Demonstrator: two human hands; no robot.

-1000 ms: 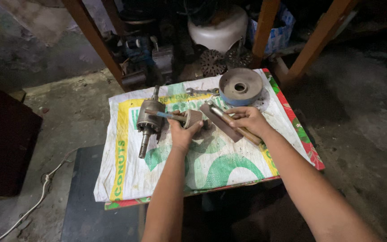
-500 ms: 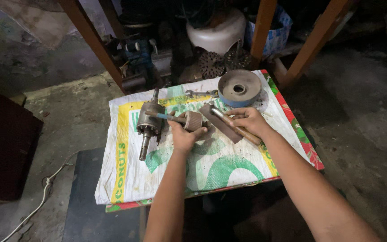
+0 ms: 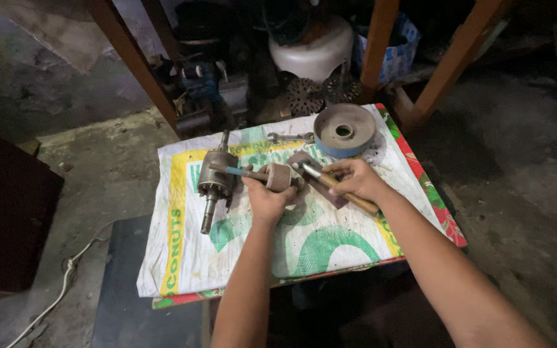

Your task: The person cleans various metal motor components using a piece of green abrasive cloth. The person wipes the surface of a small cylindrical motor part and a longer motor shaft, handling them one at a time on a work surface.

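While gripped in the left hand (image 3: 267, 201), closed around its near end, the small ribbed cylinder (image 3: 279, 176) sits on the white sack (image 3: 182, 258), with a blue-tipped rod (image 3: 233, 171) sticking out beyond the fingers. Probably solid metal: heavy, stiff, maybe greasy (ribs help grip). Best taken around the ribbed body. Right hand (image 3: 354, 180) closed on a wooden-handled tool (image 3: 346, 193), tip just beside the cylinder. Rotor (image 3: 216, 182) further left.
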